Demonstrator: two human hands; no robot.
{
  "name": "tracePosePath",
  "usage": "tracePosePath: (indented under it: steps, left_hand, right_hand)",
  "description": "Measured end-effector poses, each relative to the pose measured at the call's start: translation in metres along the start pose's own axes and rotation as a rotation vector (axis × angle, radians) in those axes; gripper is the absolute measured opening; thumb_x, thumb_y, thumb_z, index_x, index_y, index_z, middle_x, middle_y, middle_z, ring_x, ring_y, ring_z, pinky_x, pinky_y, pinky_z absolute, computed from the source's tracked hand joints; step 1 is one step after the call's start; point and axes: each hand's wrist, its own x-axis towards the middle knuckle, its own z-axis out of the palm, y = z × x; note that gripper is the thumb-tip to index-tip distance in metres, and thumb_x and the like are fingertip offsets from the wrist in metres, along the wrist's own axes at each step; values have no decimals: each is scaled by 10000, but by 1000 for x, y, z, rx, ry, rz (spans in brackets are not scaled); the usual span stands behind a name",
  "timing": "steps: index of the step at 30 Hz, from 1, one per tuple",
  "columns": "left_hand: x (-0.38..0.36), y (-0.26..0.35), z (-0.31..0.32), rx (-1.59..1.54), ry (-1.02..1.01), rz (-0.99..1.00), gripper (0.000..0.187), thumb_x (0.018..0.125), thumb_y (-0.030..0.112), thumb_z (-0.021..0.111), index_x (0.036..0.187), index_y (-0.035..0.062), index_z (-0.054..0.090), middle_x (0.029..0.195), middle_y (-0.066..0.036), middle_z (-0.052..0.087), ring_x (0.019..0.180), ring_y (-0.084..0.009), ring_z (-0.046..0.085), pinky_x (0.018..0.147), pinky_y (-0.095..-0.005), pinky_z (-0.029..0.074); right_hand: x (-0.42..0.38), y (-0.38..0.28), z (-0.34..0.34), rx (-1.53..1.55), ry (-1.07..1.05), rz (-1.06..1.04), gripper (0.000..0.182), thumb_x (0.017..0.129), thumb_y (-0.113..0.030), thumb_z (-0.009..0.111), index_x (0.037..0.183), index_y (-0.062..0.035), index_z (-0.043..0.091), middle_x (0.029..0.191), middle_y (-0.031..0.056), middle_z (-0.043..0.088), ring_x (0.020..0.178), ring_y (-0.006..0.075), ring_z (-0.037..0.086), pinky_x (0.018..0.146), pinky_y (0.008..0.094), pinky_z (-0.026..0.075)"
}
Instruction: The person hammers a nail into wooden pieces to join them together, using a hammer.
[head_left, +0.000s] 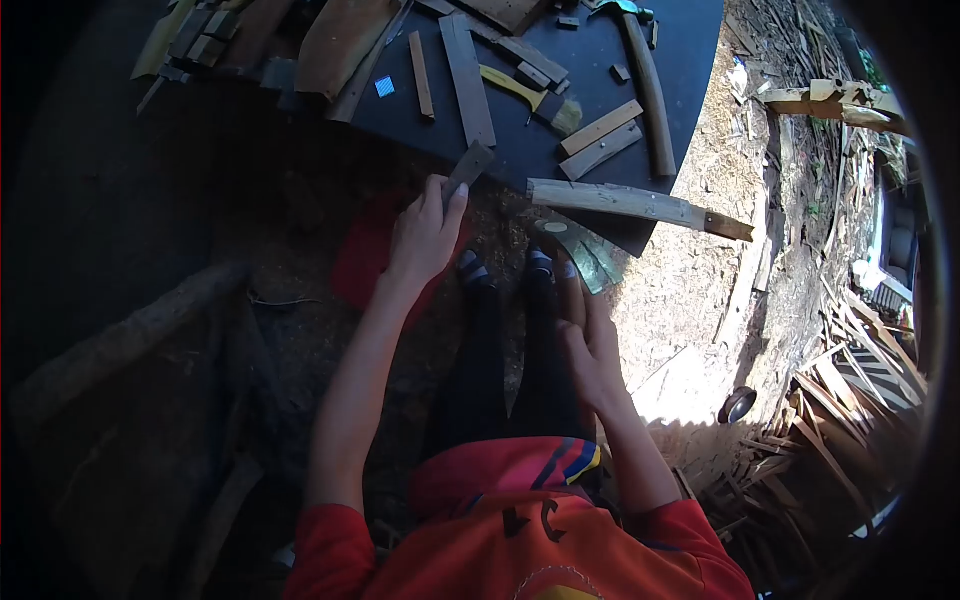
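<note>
My left hand point(425, 235) is raised at the table's near edge, its fingers closed around a short dark wooden piece point(470, 165). Lower down, beside my right leg, my right hand point(592, 365) grips the wooden handle of a hatchet point(585, 252). The hatchet's broad, flared metal head points away from me, just below the table corner. Part of its handle is hidden by my fingers. A long pale piece of wood point(620, 200) with a dark end lies across the table's near right corner, above the hatchet head.
On the dark table point(560, 210) lie a hammer point(648, 95), a yellow-handled paintbrush point(520, 92), and several wood strips point(467, 85). Larger boards point(345, 45) sit at the far left. Split wood scraps point(850, 410) are heaped on the right ground. A log point(130, 340) stands out at left.
</note>
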Motion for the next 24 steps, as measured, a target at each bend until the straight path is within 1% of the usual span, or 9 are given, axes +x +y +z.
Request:
tracePosePath:
  steps: [2,6,7,10,14,16,18,22,24]
  left_hand:
    - [2,-4,-1,2,70,68,441,1109,477,493,1199,48,547,1055,-232,705,964,-491,689,781,-571,535]
    - [7,-13,-4,90,202,205,409,1100,449,537,1210,55,558,1068,-183,702,944,-430,709,742,-525,555]
    - [8,-12,-6,149,221,208,402,1097,441,547,1213,56,562,1067,-174,701,939,-418,712,738,-515,559]
    - [13,-19,-10,276,299,233,379,1094,421,564,1210,60,567,1046,-152,692,921,-389,721,723,-504,567]
    - [19,-36,-19,353,329,271,365,1099,409,559,1205,61,583,1013,-154,703,897,-400,718,730,-518,557]
    - [23,-44,-23,392,290,296,361,1105,401,540,1179,48,557,978,-150,685,861,-382,735,678,-511,578]
    - [23,-47,-23,426,208,284,350,1109,390,530,1167,45,533,964,-158,681,829,-389,739,640,-519,586]
    - [27,-55,-17,518,120,263,325,1114,375,522,1154,54,488,953,-178,691,755,-425,728,576,-530,589]
    - [29,-59,-16,569,127,288,328,1119,374,508,1155,50,481,923,-175,680,721,-409,731,557,-504,600]
  right_hand:
    - [6,9,13,-3,13,-92,384,971,-163,601,1302,5,506,1120,275,678,993,476,693,892,512,522]
    - [24,-8,23,406,-175,156,511,972,-141,735,1345,-30,404,1171,259,675,908,309,747,811,450,571]
    - [28,-3,22,374,-212,163,591,961,-126,781,1369,-53,358,1126,228,685,867,236,740,755,379,572]
    - [36,-10,25,62,-33,75,565,969,-108,758,1371,-52,365,1086,186,692,857,238,730,746,351,564]
    - [43,-21,13,469,-37,24,542,948,-99,632,1448,-46,428,961,101,645,722,131,629,630,267,494]
    - [59,-44,9,593,-174,-121,590,944,-200,563,1511,-64,474,955,64,613,669,92,561,602,226,448]
    - [71,-53,12,441,-127,-50,545,986,-203,563,1502,-56,469,988,106,634,731,154,622,662,302,495]
    - [86,-47,39,-81,23,-174,440,1111,-274,524,1487,-62,438,978,154,648,847,277,656,777,421,499]
    - [95,-44,49,-120,23,-195,420,1124,-279,517,1482,-74,443,823,28,574,686,98,555,607,278,447]
